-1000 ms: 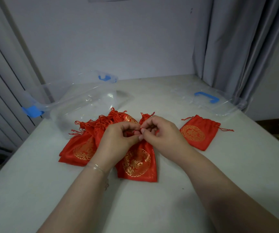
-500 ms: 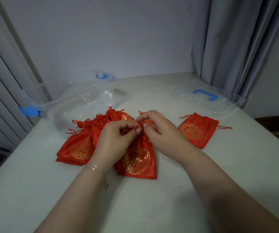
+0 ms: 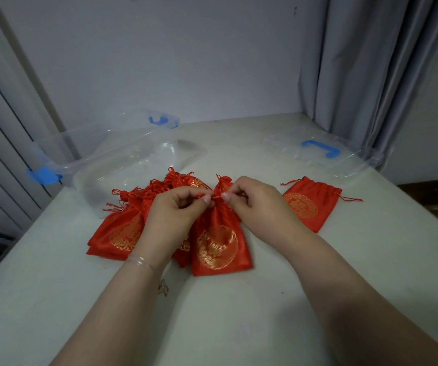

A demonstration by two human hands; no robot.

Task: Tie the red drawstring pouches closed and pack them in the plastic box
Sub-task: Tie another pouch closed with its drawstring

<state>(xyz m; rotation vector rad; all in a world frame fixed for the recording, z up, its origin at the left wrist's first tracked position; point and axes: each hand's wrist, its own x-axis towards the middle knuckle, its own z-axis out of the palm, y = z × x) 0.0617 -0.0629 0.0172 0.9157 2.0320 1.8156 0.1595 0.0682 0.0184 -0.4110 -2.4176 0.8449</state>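
Note:
A red drawstring pouch point(image 3: 217, 247) with a gold round emblem lies flat on the white table in front of me. My left hand point(image 3: 178, 215) and my right hand point(image 3: 252, 204) meet at its gathered neck, each pinching the red drawstring between thumb and forefinger. A pile of several more red pouches point(image 3: 119, 231) lies to the left, partly under my left hand. One red pouch point(image 3: 308, 203) lies alone to the right with its neck wide. The clear plastic box point(image 3: 101, 157) with blue latches stands open at the back left.
The box's clear lid point(image 3: 326, 154) with a blue handle lies at the back right. Grey curtains hang at the right, and a wall runs behind the table point(image 3: 239, 326). The table's left edge drops off beside the box.
My fingertips have shifted a little at the pouch neck, and the neck looks more tightly gathered. The pouches, box and lid have not moved on the table.

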